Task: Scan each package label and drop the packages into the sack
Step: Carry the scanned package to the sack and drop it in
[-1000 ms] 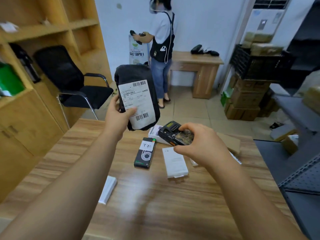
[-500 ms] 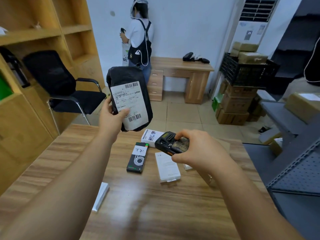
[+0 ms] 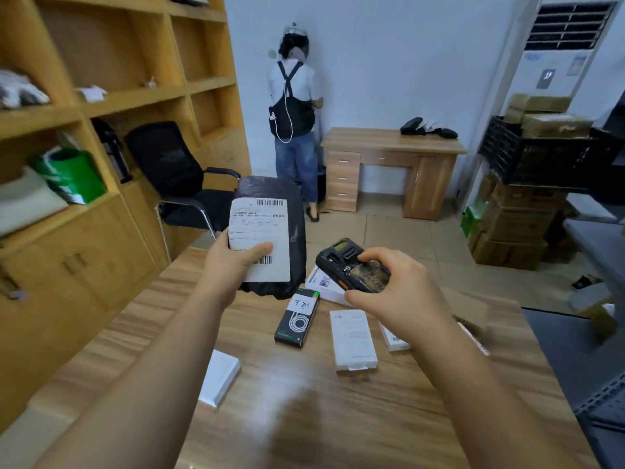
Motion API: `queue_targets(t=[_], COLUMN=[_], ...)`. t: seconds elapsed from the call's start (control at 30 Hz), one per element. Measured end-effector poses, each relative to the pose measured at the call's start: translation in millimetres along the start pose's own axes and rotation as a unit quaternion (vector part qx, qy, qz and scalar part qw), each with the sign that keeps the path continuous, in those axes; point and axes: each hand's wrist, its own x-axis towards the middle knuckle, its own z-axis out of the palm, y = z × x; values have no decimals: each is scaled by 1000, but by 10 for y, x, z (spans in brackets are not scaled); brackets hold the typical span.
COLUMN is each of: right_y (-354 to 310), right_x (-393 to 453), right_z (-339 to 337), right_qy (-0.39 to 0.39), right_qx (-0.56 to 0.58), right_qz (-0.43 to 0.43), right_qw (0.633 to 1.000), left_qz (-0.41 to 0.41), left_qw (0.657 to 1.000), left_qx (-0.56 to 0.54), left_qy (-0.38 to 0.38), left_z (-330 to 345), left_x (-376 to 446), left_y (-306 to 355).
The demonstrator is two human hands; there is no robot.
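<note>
My left hand [image 3: 233,262] grips a black plastic package [image 3: 297,211] and holds it upright above the table's far edge, its white barcode label [image 3: 262,231] facing me. My thumb covers part of the label's lower edge. My right hand [image 3: 395,292] holds a black handheld scanner [image 3: 351,265] just right of the package, its top end pointing toward it. On the wooden table [image 3: 304,418] lie a black and green box [image 3: 297,318], a white box [image 3: 351,338], another white box [image 3: 220,380] near my left forearm, and more white packages partly hidden under my right hand. No sack is in view.
A person [image 3: 294,123] stands at the far wall, back turned. A black chair [image 3: 176,174] and wooden shelving [image 3: 101,96] are on the left. A wooden desk [image 3: 392,164] is beyond. Stacked cardboard boxes [image 3: 517,225] and a black crate [image 3: 541,157] are at right.
The view has swung left and tilted. My left hand lowered the black package closer to the table and the scanner. The far person turned away and stepped toward the wall.
</note>
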Motion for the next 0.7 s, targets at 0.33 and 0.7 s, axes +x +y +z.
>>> queue_targets(t=[0.33,0.7], right_y=[-143,-157], right_x=[-4,-486], right_z=[421,709], right_qy=[37,188], right_qx=[93,27], right_qz=[-22,129], right_qw=[995,973], left_qz=[1,-34], left_qw=[1000,976], left_qx=[-17,-40], left_qy=[7,-211], left_z=[-438,-115], left_x=[-189,216], left_y=[-105,-409])
